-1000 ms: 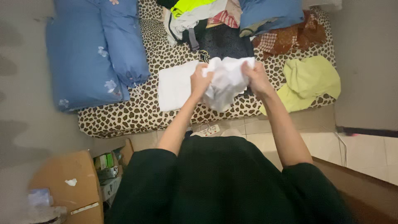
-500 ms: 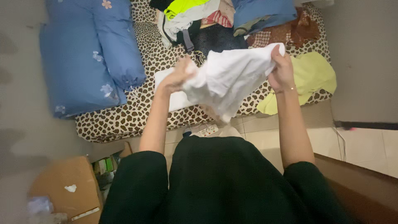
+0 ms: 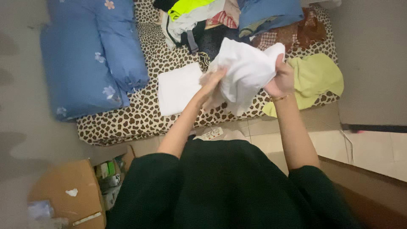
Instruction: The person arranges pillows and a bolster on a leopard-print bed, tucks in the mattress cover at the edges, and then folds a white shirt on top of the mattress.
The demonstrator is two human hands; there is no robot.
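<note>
The white cloth sits at the upper centre of the frame, held in the air above the mattress. It is soft, thin fabric, bunched into an irregular, creased mass with loose folds hanging at its lower edge.

The right hand is closed around the cloth's right edge, fingers wrapped into the fabric; a thin bracelet circles the wrist. The left hand presses against the cloth's lower left side; it is motion-blurred, so the grip cannot be told for certain, but the fingers lie in contact with the fabric.

The mattress carries a leopard-spot cover, tan with dark brown blotches. A folded white cloth, flat and rectangular with smooth faces, lies on it left of centre, just beside the left hand. A blue pillow with a small flower print, plump and quilted, fills the upper left. A heap of mixed clothes lies along the top edge, including a neon yellow-green piece. A pale yellow-green garment, crumpled, lies at the right edge of the mattress.

A brown cardboard box, open-flapped, stands at the lower left on the tiled floor.
</note>
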